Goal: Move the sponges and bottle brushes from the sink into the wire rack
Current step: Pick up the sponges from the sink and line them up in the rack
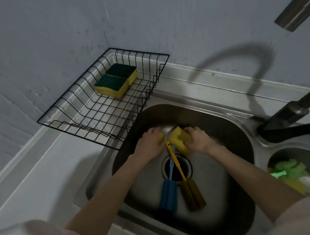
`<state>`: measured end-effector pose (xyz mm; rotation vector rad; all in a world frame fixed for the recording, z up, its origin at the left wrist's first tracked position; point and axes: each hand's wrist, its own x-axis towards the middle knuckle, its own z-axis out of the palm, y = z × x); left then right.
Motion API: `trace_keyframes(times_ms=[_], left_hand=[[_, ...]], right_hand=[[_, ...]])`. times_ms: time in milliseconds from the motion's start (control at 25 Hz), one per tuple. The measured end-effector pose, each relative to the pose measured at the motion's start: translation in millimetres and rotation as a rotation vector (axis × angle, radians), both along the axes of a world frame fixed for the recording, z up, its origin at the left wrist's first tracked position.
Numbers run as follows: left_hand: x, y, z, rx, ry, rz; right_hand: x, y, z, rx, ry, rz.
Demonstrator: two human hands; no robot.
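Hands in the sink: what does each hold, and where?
Right hand grips a yellow sponge at its near end. Left hand holds another sponge, mostly hidden.

dim, bluish | faucet shadow (237,68) on wall | edges bowed (wide-angle), foreground blurred

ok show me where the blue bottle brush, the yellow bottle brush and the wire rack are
blue bottle brush (168,195): head view, on its sponge head.
yellow bottle brush (192,195): head view, on its sponge head.
wire rack (103,112): head view, on its bare wire floor.
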<state>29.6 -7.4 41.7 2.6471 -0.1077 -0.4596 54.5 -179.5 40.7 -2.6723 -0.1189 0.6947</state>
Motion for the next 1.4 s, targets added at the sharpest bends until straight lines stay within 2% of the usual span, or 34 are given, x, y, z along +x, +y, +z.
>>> trace_keyframes(times_ms=[160, 280, 520, 680, 1080, 1400], left_hand=[[10.3, -2.8, -17.3, 0.026, 0.007, 0.015], [15.6, -2.2, -27.9, -0.023, 0.028, 0.050], [20.5, 0.9, -45.4, -0.119, 0.055, 0.031], [17.8, 2.2, -52.0, -0.150, 0.039, 0.009], [14.0, -3.3, -27.2, -0.213, -0.002, 0.060], [0.3, -8.5, 13.2, -0.448, -0.070, 0.160]], right_hand=[[8.0, 0.6, -29.2, -0.032, 0.100, -0.025], [13.6, 1.6, -47.7, -0.065, 0.133, -0.048], [11.2, 3.6, -70.1, -0.125, 0.084, -0.079], [9.4, 4.2, -75.4, -0.089, 0.064, -0.124], [-2.9, 3.7, -46.3, 0.123, -0.038, -0.265], [-25.2, -4.5, 0.6, 0.417, -0.327, -0.374]])
